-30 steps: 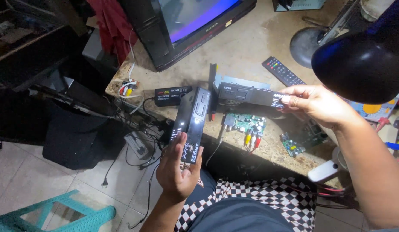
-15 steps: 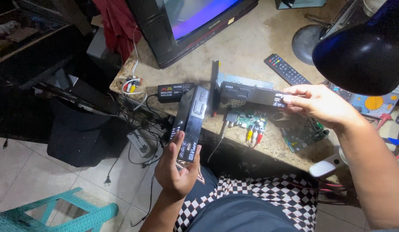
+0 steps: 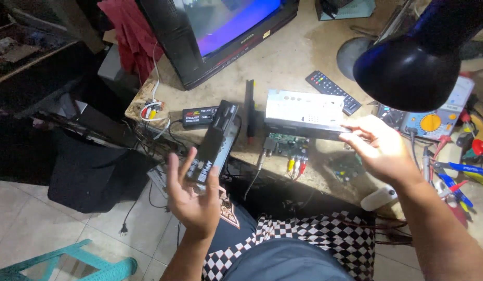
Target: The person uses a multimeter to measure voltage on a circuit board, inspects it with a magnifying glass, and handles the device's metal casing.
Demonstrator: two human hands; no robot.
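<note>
left hand (image 3: 192, 195): fingers spread, black cover (image 3: 214, 143) resting on them
right hand (image 3: 379, 148): open, fingertips at metal box (image 3: 304, 112)
step: likely handling the box's two halves
next: firmer grip needed on cover

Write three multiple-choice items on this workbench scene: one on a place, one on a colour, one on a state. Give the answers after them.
1. Where does the grey metal receiver box lie?
A. on the tiled floor
B. on the stone-look bench, just right of the upright black panel
C. on top of the television

2. What colour glows on the screen of the black television?
A. blue-violet
B. green
C. orange

3. How is the left hand placed?
A. closed in a fist on the bench
B. gripping a screwdriver
C. open, fingers spread, at the lower end of the long black plastic cover

Answers: 1 B, the box sits on the bench above the green circuit board. 2 A, the lit screen is blue-violet. 3 C, its fingers are spread beneath the cover's end, while the right hand touches the box's right end.
</note>
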